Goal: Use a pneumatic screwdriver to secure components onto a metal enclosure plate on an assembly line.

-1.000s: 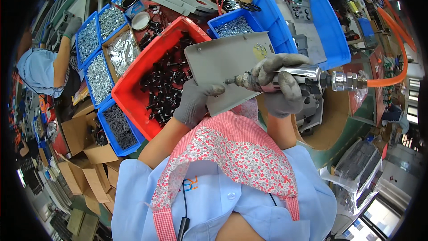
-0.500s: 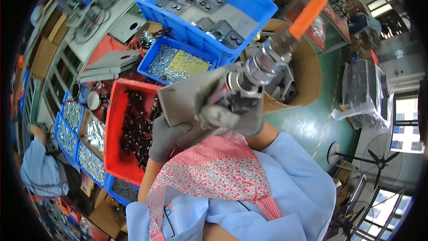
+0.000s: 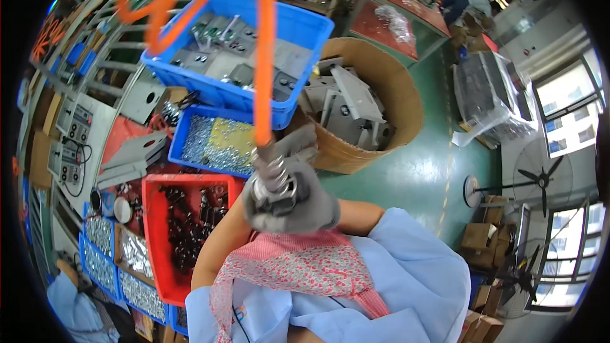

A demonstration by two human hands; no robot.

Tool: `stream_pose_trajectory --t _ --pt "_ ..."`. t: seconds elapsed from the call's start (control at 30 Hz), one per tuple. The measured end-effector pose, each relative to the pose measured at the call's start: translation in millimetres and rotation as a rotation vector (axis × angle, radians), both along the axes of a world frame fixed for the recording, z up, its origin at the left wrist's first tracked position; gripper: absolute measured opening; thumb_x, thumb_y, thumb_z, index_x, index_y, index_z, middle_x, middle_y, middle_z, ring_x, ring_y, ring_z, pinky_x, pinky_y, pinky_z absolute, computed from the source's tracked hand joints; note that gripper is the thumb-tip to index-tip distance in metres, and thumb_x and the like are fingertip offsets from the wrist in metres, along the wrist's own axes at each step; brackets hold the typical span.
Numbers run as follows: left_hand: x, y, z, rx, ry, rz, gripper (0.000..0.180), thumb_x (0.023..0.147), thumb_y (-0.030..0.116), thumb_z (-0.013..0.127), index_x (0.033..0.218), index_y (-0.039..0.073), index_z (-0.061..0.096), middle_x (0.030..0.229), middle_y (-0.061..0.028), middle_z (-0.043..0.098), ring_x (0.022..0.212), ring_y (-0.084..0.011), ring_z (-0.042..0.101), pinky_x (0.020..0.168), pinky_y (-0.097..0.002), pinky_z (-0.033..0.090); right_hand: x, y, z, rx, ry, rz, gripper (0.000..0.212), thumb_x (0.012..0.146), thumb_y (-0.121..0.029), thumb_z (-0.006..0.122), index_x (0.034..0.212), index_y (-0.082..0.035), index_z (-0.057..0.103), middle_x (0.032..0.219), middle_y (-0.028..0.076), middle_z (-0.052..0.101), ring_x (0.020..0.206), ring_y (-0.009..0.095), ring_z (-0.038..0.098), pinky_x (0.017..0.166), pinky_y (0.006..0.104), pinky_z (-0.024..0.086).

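Observation:
A metal-ended air tool point(image 3: 277, 195) with an orange hose point(image 3: 264, 70) stands upright in front of my chest. Wrapped around it is my right hand point(image 3: 311, 208) in a grey glove. From the lower left my left forearm point(image 3: 219, 241) reaches up to the same spot; the left hand is mostly hidden behind the tool and the right glove. Past the tool juts a blurred grey piece point(image 3: 297, 143), seemingly part of the metal plate; whether my left hand grips it is hidden.
Left of my hands lies a red bin point(image 3: 152, 241) of dark parts. Beyond are a blue tray point(image 3: 181, 143) of small fasteners and a large blue crate point(image 3: 216, 92) with grey housings. A round cardboard drum point(image 3: 406, 101) of metal plates stands right. The hose loops overhead.
My right hand and the air tool have moved left and turned more upright. The hose has swung left. The plate, earlier plainly held by my left hand, is now mostly hidden.

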State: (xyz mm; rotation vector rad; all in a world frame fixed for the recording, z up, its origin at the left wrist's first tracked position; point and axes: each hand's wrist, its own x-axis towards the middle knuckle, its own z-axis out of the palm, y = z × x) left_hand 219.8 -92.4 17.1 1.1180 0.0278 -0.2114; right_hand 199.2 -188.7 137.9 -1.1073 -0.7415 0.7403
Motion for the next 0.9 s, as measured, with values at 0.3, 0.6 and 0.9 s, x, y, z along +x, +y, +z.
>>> stream_pose_trajectory --t 0.3,0.6,0.9 --pt "-102.5 100.1 -34.4 0.055 0.134 0.351 0.032 0.09 0.017 0.06 0.115 -0.002 0.06 0.088 -0.0041 0.062 0.074 -0.01 0.056 0.067 -0.0242 0.047 15.5 15.5 -28.4 -0.226 0.241 -0.103 0.015 0.076 0.001 0.061 0.09 0.003 0.058 0.073 0.012 0.062 0.057 0.015 0.06 0.05 0.0268 0.05" --pt "-169.2 235.4 -55.8 0.767 0.395 1.226 0.026 0.087 0.019 0.06 0.109 0.007 0.066 0.096 -0.006 0.068 0.08 -0.0161 0.063 0.072 -0.0295 0.05 29.5 47.8 -48.4 -0.29 0.173 -0.105 0.017 0.077 0.006 0.059 0.093 0.001 0.057 0.072 0.012 0.063 0.056 0.014 0.06 0.053 0.0255 0.049" --pt "-92.8 303.3 -92.9 2.061 0.38 0.716 0.041 0.074 0.024 0.062 0.113 0.013 0.062 0.134 -0.0184 0.048 0.133 -0.0367 0.034 0.112 -0.0511 0.02 19.4 64.8 -35.6 -0.355 0.188 -0.071 0.012 0.076 0.002 0.062 0.088 0.001 0.059 0.07 0.008 0.062 0.055 0.013 0.06 0.05 0.023 0.047"
